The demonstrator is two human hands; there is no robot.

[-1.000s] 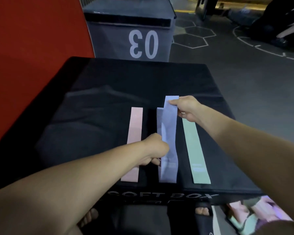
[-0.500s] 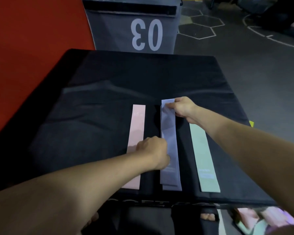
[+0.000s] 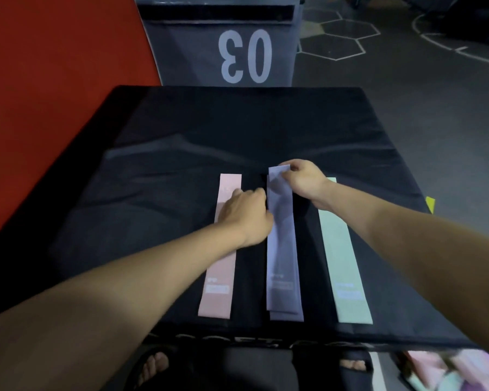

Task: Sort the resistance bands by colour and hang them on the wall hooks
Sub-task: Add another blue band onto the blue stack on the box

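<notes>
Sorting looks well along, hanging not begun. Nearest the camera, at the bottom right of the frame, a blurred heap of more bands (image 3: 446, 371) in pink, mint and lilac lies low beside the box, so there seems to be stock not yet sorted. Just above that, along the near edge of the black soft box (image 3: 181, 165) that serves as the desk, three colour rows lie parallel and apart: a pink band (image 3: 219, 277) left of centre, a lilac stack (image 3: 283, 263) in the middle, and a mint band (image 3: 345, 263) to the right. The lilac stack shows two layers at its near end, one band laid on another and slightly offset. Further in, the left hand (image 3: 244, 218) rests over the pink band with its fingertips at the left edge of the lilac stack; its fingers are curled under, and whether its grip has closed on anything I cannot tell. Beyond it, the right hand (image 3: 304, 180) pinches the far end of the top lilac band, squaring it to the one below. At the top of the frame stand a grey box marked 03 (image 3: 223, 52) and a red wall (image 3: 54, 80); no hooks are in view, so every band remains to be hung.
</notes>
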